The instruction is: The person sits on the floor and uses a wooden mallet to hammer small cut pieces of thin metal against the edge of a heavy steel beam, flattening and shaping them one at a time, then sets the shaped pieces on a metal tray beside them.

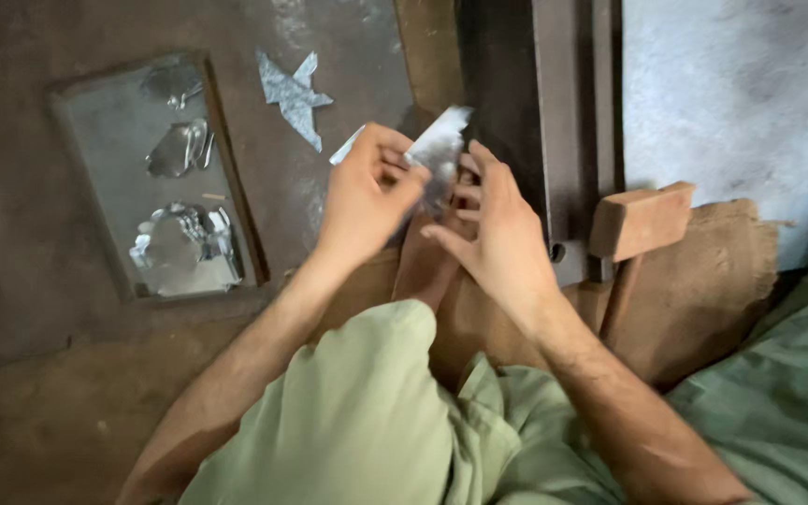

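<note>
— Looking down from the head camera, what do both hands hold?

— Both are on one thin piece of sheet metal (440,150), grey and shiny. The left hand (367,192) pinches its left side, fingers curled closed around the edge. The right hand (497,229) touches the right side with spread fingers; the picture is blurred there, so perhaps it only supports the piece and does not really grip it.

— Where is the piece?

— Raised above the person's bare foot (427,266), in front of a dark upright metal bar (554,112).

— And around it?

— On the floor, at the left, lies a shallow rectangular tray (226,168) with more shiny metal cut-outs (184,248) inside. Just beside the tray, a pointed offcut (296,93) lies on the ground. At the right, a wooden mallet (642,220) rests on brown sackcloth (713,299), well apart from the hands. The person's light green trousers (357,411) fill the lower part.
</note>
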`<state>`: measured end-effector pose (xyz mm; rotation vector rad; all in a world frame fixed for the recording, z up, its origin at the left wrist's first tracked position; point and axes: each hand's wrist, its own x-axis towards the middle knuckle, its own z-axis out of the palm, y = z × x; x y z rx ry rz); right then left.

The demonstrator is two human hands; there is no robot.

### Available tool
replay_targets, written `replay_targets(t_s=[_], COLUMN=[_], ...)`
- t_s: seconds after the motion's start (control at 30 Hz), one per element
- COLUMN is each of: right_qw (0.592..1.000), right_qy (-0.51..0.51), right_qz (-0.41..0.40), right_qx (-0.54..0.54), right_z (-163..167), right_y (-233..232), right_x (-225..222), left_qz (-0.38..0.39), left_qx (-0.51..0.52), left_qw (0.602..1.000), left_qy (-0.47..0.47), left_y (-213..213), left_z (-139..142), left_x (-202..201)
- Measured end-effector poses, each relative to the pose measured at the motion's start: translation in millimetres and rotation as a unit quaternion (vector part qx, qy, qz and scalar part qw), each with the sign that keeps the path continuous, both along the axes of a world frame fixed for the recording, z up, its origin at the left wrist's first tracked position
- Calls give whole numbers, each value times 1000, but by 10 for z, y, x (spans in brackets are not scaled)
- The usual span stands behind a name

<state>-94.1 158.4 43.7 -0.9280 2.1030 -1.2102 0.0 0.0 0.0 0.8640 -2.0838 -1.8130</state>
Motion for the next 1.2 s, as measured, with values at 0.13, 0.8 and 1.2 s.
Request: replay_targets(t_s=[0.13, 0.8, 1.2], right_qw=[999, 945, 902], right_qy=[-16, 123, -328], right_qz=[-45, -258, -281], right_qx=[-3, 155, 17], right_z=[107, 130, 524], right_y=[20, 1681, 2031], right_x=[-155, -206, -240], left_qz=[-25, 30, -25], left_qx=[36, -146, -94], left_qw=[998, 988, 993], left_qy=[35, 31, 64], left_y=[177, -174, 520], left_z=[421, 627, 553], left_x=[-197, -1075, -2367])
